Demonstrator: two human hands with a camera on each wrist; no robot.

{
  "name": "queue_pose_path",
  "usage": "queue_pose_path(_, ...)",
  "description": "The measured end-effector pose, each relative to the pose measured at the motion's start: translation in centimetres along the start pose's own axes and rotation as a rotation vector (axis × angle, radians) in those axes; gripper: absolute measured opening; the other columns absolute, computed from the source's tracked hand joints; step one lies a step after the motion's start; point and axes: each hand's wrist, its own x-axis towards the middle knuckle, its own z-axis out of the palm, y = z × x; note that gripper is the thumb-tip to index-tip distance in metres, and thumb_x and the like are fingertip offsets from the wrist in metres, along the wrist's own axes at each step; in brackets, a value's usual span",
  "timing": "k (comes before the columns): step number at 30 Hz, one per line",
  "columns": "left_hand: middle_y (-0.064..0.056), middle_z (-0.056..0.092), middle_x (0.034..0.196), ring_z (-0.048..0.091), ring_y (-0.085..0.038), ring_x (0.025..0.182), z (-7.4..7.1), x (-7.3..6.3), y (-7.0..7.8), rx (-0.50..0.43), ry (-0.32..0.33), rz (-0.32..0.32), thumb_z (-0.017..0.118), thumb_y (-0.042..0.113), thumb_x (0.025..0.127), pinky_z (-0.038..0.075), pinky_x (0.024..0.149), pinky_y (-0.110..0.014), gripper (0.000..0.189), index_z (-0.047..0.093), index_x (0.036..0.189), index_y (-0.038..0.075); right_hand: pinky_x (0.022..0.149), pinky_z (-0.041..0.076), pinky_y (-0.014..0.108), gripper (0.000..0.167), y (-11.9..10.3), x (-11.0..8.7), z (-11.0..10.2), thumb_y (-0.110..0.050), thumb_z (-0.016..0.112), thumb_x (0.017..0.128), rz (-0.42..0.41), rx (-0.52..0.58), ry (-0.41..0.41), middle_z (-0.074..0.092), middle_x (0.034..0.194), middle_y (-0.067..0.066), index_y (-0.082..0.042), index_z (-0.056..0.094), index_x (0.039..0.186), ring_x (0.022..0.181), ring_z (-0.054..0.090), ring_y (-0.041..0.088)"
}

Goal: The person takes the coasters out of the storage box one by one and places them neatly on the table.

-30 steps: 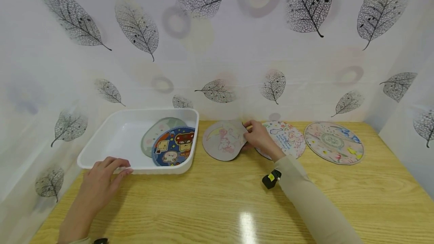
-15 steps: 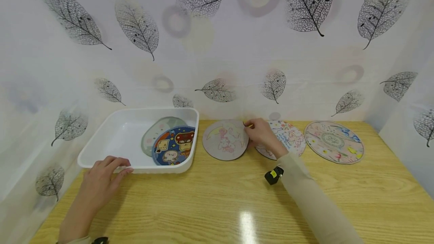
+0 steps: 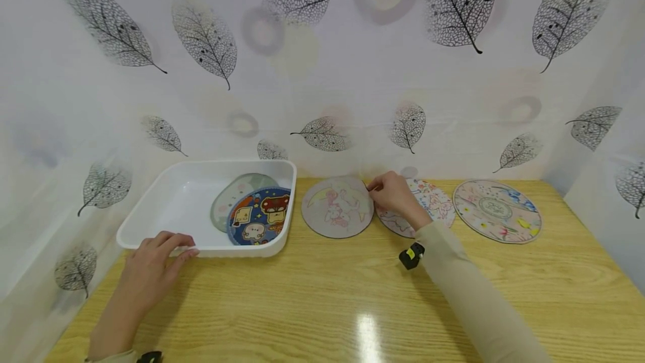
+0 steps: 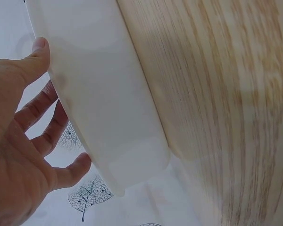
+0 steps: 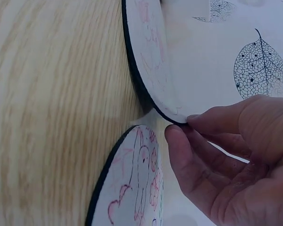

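My right hand (image 3: 398,198) pinches the right edge of a round, pale grey-pink mouse pad (image 3: 337,207) between thumb and fingers. In the right wrist view, that pad's dark-edged rim stands a little off the table at the pinch. Beside it, partly under my right hand, lies a round white mouse pad (image 3: 434,206) with pink and blue drawings. My left hand (image 3: 153,268) holds the near rim of a white plastic tray (image 3: 171,198), its fingers over the edge. In the left wrist view the thumb (image 4: 40,52) rests on the rim.
Inside the tray, a dark blue cartoon mouse pad (image 3: 259,214) overlaps a pale green one (image 3: 229,198). A floral round pad (image 3: 496,212) lies at the far right. Behind the wooden table (image 3: 302,307) hangs a leaf-patterned cloth (image 3: 353,83).
The grey-pink pad's right edge was bent up and now lies nearly flat, its print fully showing. My right hand has shifted slightly right with that edge. My left hand stays put.
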Motion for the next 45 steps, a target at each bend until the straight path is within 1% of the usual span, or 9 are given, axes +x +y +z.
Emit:
queue_pose_path(4,-0.007,0.070,0.103,0.063,-0.043,0.090,0.0,0.0,0.0,0.001,-0.002,0.003,0.079,0.015,0.088,0.043,0.064,-0.061,0.015,0.072,0.101,0.018,0.054,0.051,0.023,0.024,0.1,0.2,0.0,-0.006,0.063,0.095,0.015,-0.017,0.004,0.076,0.103,0.020,0.003,0.074,0.113,0.056,0.063,0.013)
queue_pose_path(13,-0.008,0.070,0.103,0.062,-0.044,0.093,0.0,0.0,0.0,0.009,-0.021,-0.021,0.079,0.014,0.088,0.044,0.068,-0.063,0.016,0.072,0.101,0.018,0.055,0.051,0.023,0.021,0.4,0.6,0.2,-0.004,0.065,0.092,0.020,-0.046,0.015,0.076,0.100,0.018,0.003,0.076,0.109,0.057,0.061,0.010)
queue_pose_path(16,-0.008,0.070,0.104,0.062,-0.045,0.094,0.0,0.0,0.0,0.008,-0.021,-0.021,0.079,0.015,0.088,0.044,0.068,-0.064,0.016,0.072,0.102,0.018,0.060,0.051,0.024,0.021,0.6,0.7,0.4,-0.005,0.066,0.091,0.008,-0.071,0.028,0.077,0.100,0.018,0.002,0.076,0.108,0.061,0.062,0.013)
queue_pose_path(21,-0.008,0.070,0.105,0.062,-0.045,0.094,-0.1,0.1,0.0,0.006,-0.025,-0.024,0.078,0.016,0.090,0.043,0.068,-0.064,0.014,0.071,0.102,0.018,0.073,0.055,0.033,0.020,1.0,0.8,0.7,-0.005,0.067,0.090,-0.025,-0.123,0.053,0.077,0.100,0.017,0.001,0.077,0.105,0.077,0.067,0.021)
queue_pose_path(25,-0.009,0.070,0.104,0.062,-0.045,0.093,-0.1,0.1,0.0,0.005,-0.024,-0.021,0.078,0.016,0.090,0.043,0.067,-0.064,0.014,0.072,0.102,0.018,0.076,0.057,0.038,0.018,1.2,0.9,0.8,-0.004,0.068,0.089,-0.047,-0.132,0.060,0.077,0.098,0.016,0.001,0.078,0.103,0.082,0.068,0.025)
queue_pose_path(31,-0.009,0.070,0.105,0.062,-0.045,0.093,-0.1,0.1,0.1,0.006,-0.026,-0.022,0.078,0.017,0.090,0.044,0.067,-0.064,0.014,0.072,0.102,0.017,0.079,0.057,0.040,0.017,1.1,0.8,0.7,-0.004,0.068,0.089,-0.048,-0.128,0.062,0.077,0.099,0.017,0.002,0.078,0.102,0.085,0.069,0.026)
queue_pose_path(39,-0.008,0.070,0.103,0.062,-0.042,0.090,0.0,0.1,0.0,0.003,-0.007,-0.012,0.079,0.018,0.089,0.044,0.066,-0.061,0.014,0.072,0.101,0.017,0.075,0.057,0.038,0.018,1.2,0.9,0.9,-0.006,0.068,0.089,-0.048,-0.157,0.060,0.077,0.100,0.019,0.002,0.077,0.102,0.083,0.069,0.027)
queue_pose_path(45,-0.009,0.070,0.103,0.063,-0.044,0.092,0.1,0.1,-0.1,0.004,-0.009,-0.012,0.079,0.016,0.089,0.044,0.068,-0.063,0.014,0.072,0.101,0.017,0.075,0.056,0.038,0.018,1.4,1.0,0.9,-0.006,0.068,0.089,-0.032,-0.160,0.050,0.076,0.100,0.019,0.002,0.077,0.102,0.082,0.067,0.026)
